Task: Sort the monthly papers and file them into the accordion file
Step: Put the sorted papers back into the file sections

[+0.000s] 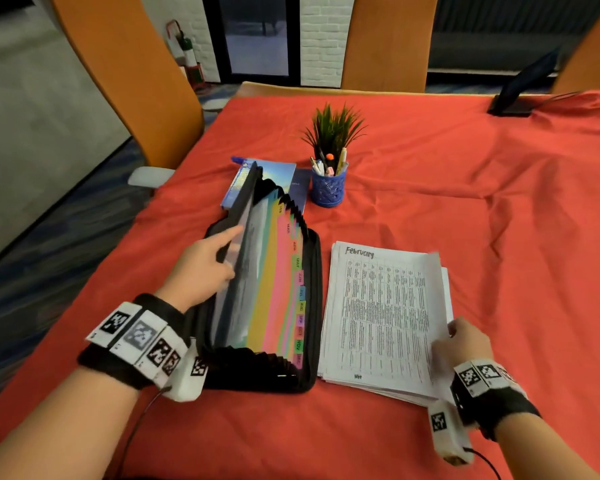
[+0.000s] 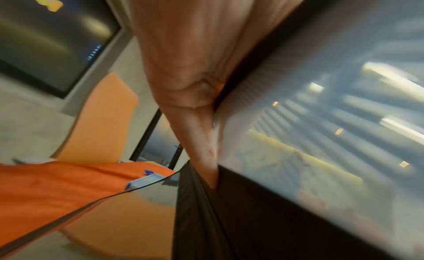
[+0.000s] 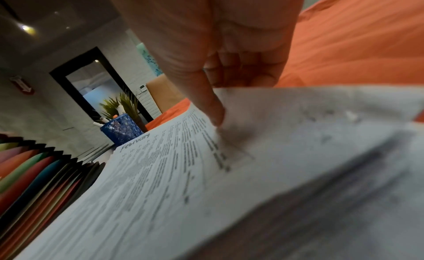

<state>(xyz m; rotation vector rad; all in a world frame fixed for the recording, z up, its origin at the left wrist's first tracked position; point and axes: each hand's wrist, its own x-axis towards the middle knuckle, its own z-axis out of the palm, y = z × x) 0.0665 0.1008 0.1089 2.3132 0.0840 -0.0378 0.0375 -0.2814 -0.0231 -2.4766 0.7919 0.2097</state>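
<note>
A black accordion file lies open on the red tablecloth, its coloured month-tabbed dividers fanned out. My left hand grips the file's raised front flap, thumb outside and fingers hidden inside. To the right lies a stack of printed papers; the top sheet is headed "February". My right hand pinches the right edge of that top sheet, which is lifted and curled. In the right wrist view the thumb presses on the February sheet. The left wrist view shows the thumb against the flap.
A blue pen cup and a small green plant stand behind the file, with blue booklets beside them. A dark tablet stand sits at the far right. Orange chairs surround the table.
</note>
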